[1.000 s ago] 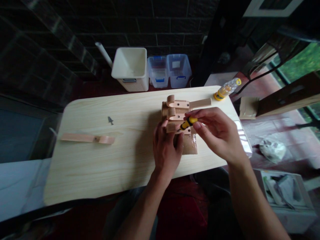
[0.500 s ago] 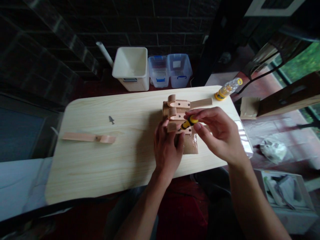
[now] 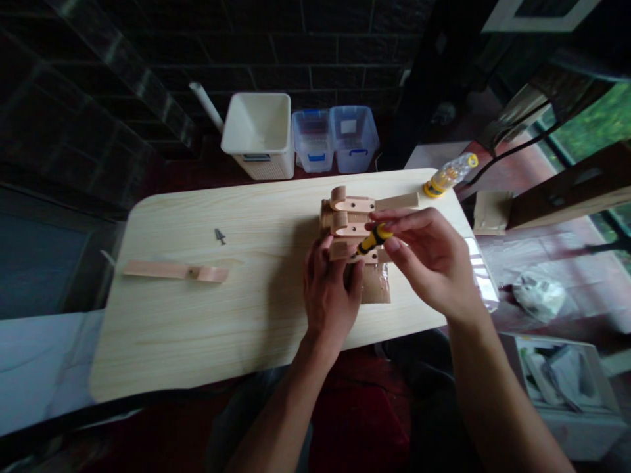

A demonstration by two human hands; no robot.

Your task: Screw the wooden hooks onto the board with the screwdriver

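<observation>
My right hand point(image 3: 428, 256) grips a yellow and black screwdriver point(image 3: 374, 239) between thumb and fingers. The tool slants down to the left, its lower end at a hole in the nearest wooden piece point(image 3: 340, 250). My left hand point(image 3: 331, 289) is closed around the left end of that piece, holding it against a brown, shiny-wrapped block point(image 3: 376, 284). Farther back on the block lie two similar pieces with curled ends, the middle one point(image 3: 352, 229) and the far one point(image 3: 353, 205). Dark screws or holes show in them.
On the table point(image 3: 236, 328) lie a wooden strip point(image 3: 158, 269) and several screws point(image 3: 220, 236) at left. A clear bottle with a yellow base point(image 3: 448, 176) is at the far right corner. Bins point(image 3: 266, 164) stand beyond the far edge.
The fingers of my right hand have shifted slightly around the screwdriver handle, which is turned a little. My left hand and the wooden pieces stay in place.
</observation>
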